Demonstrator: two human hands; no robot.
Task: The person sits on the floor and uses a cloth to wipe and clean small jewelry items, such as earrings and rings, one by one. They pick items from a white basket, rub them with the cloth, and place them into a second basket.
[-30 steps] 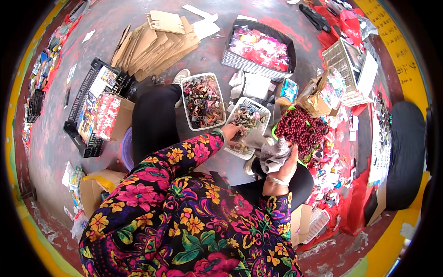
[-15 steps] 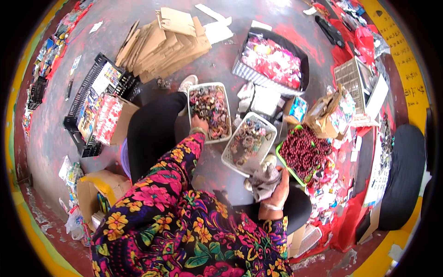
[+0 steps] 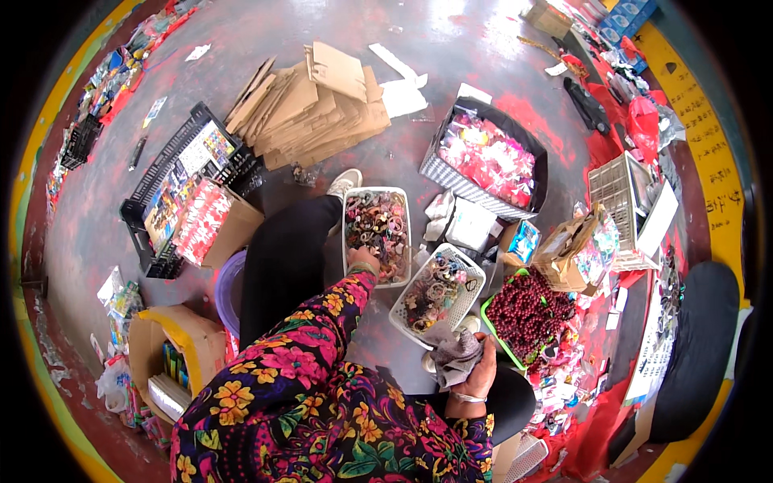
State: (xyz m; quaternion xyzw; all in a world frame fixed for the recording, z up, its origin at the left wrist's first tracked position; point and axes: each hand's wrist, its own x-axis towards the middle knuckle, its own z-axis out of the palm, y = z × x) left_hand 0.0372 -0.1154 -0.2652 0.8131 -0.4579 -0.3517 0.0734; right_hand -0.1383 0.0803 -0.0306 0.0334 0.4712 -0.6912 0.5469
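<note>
White basket (image 3: pixel 403 211) of mixed hair ties on the floor | left hand (image 3: pixel 364 260) reached inside, grip unclear | right hand (image 3: pixel 481 372) clamped on grey cloth (image 3: pixel 452 354)

Ahead of the left hand (image 3: pixel 364 259) its white tray (image 3: pixel 376 233) is heaped full, with a shoe (image 3: pixel 345 182) beyond; bare floor (image 3: pixel 403 165) opens past that. To its right a second tray (image 3: pixel 439 294) crowds close. The right hand (image 3: pixel 475 370) is hemmed by a green basket of red beads (image 3: pixel 527 314).
</note>
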